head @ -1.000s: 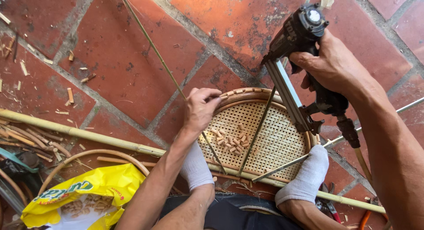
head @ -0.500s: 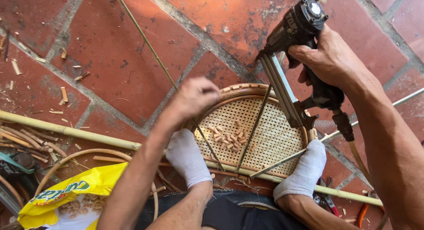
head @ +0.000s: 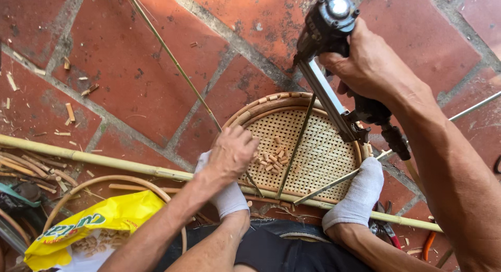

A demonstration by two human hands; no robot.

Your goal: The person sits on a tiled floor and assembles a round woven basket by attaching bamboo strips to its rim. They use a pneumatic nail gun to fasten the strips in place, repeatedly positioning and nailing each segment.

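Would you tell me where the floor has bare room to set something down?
Bare tiles lie beyond the long bamboo pole, left of the woven tray. Crowded: the yellow bag and cane scraps at lower left.

Bare forearms and hands (head: 232, 154), no sleeves in view; white socks on both feet, dark trousers at the knees

One package is present: a crumpled yellow plastic bag (head: 88, 227) with green lettering and a white lower panel, lying on the brick floor (head: 130, 52) at lower left.
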